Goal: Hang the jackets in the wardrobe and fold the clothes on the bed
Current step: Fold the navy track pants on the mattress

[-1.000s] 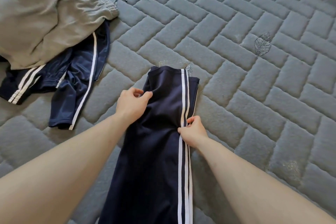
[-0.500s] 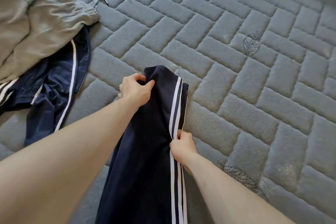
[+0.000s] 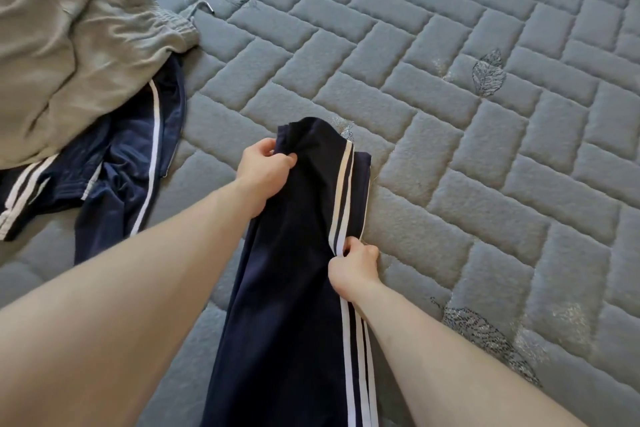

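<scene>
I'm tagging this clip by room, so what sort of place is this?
Most likely a bedroom. The whole surface is a bare grey quilted mattress, loose clothes lie heaped at its left, and the left hand and right hand grip navy striped track pants laid out on it.

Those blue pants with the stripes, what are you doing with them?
A person is folding them on the bed. The left hand grips the far end of the navy striped pants, and the right hand pinches the white-striped edge. A grey garment and another navy striped piece lie crumpled on the mattress, not yet folded.
</scene>
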`<state>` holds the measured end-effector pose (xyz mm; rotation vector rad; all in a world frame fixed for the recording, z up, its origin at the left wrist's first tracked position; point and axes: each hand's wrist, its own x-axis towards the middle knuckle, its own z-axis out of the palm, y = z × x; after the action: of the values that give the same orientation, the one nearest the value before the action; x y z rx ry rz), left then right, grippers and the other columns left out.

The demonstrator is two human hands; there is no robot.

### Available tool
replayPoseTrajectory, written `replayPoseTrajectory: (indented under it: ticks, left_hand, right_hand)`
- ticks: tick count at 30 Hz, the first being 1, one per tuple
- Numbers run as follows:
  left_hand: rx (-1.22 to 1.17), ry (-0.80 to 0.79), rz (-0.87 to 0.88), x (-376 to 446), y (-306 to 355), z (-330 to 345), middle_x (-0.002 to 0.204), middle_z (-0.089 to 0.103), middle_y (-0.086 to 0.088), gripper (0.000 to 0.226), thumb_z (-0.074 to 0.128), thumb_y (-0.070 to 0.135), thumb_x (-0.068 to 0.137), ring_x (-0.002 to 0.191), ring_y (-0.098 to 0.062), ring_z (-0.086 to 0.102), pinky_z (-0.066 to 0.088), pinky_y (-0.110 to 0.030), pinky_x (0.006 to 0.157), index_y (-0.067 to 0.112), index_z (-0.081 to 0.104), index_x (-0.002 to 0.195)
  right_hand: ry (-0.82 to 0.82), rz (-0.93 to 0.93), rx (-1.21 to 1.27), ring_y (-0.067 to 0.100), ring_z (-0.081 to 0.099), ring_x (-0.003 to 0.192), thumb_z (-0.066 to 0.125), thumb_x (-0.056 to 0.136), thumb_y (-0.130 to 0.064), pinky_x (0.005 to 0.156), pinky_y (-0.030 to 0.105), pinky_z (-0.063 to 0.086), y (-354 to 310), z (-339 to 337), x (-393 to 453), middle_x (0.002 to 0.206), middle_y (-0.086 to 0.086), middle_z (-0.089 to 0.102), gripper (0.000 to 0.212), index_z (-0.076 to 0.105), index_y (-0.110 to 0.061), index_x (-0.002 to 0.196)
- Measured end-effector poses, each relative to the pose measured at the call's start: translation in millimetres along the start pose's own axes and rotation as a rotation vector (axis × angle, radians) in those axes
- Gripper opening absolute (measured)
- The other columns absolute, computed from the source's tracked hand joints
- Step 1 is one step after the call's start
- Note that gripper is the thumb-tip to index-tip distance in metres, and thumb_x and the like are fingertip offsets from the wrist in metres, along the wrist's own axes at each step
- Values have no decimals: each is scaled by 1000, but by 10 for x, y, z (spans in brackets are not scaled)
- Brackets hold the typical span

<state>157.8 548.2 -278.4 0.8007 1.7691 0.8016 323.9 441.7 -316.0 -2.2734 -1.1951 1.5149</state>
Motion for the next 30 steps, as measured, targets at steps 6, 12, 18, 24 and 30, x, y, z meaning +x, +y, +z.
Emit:
replayPoseTrajectory:
  ticks: [6, 12, 18, 24, 30]
  left_hand:
    - [15, -94, 121, -367, 346, -192, 106, 73, 1, 16, 61, 17, 96, 102, -22, 70, 57, -47, 96, 31, 65, 103]
    - [4, -152, 206, -803, 858, -529, 109, 72, 4, 34, 55, 3, 95, 104, -16, 68, 57, -34, 88, 31, 64, 111]
    - [-9, -195, 231, -1055, 1329, -822, 114, 72, 1, 46, 48, -7, 95, 111, -19, 67, 55, -36, 96, 29, 67, 118]
    - [-61, -192, 295, -1260, 1819, -1040, 108, 75, 2, 47, 49, -9, 92, 107, -18, 71, 58, -35, 93, 28, 69, 113]
    - [-66, -112, 387, -1490, 2346, -1206, 108, 74, -3, 46, 47, -7, 90, 105, -21, 70, 58, -40, 95, 26, 69, 113]
  right_hand:
    - [-32, 40, 257, 25, 59, 113, 85, 79, -40, 102, 42, 51, -72, -256, -37, 129, 6, 56, 82, 40, -16, 143]
    - [-172, -15, 423, 18, 69, 101, 89, 68, -58, 87, 39, 59, -664, -788, -243, 119, -1, 61, 121, 21, -25, 162]
    - [-572, -114, 342, 26, 35, 85, 74, 80, -69, 78, 27, 34, -1419, -1078, -689, 96, -1, 60, 69, 67, -26, 134]
    - [-615, -152, 270, 12, 40, 66, 65, 63, -90, 73, 21, 33, -1825, -1239, -1037, 70, -7, 55, 87, 68, -33, 128]
    - [-519, -288, 366, 9, 26, 48, 67, 80, -77, 41, 19, 26, -2230, -1462, -1265, 63, -6, 43, 49, 68, -29, 91]
